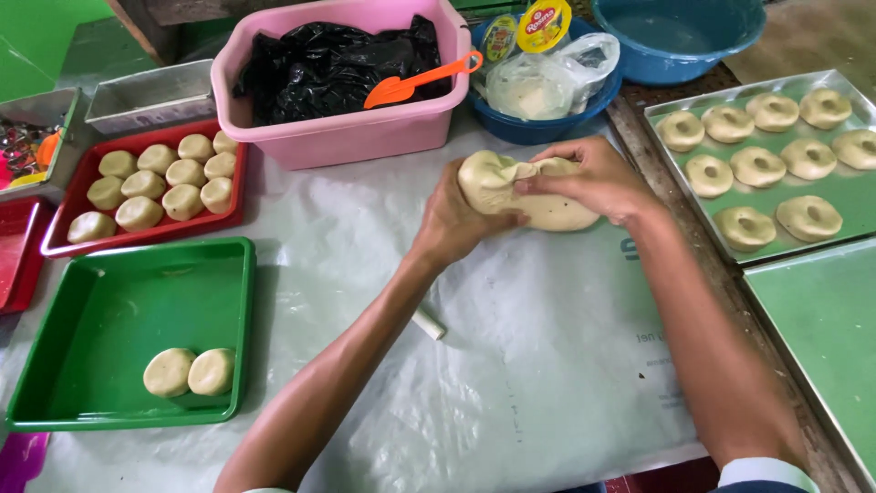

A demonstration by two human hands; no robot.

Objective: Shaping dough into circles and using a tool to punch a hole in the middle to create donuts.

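Pale cream lump of dough (529,187); square green plastic tray (128,301); red plastic tray (233,215); pink plastic tub (338,132) holding black plastic bag (319,64); orange plastic scraper (420,80); blue plastic basin (675,36).

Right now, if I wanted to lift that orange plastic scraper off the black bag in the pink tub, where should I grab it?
Take the orange plastic scraper by its narrow handle end, coming from the right: that end juts over the pink tub's rim, free of the black bag, while the broad blade lies flat on it.
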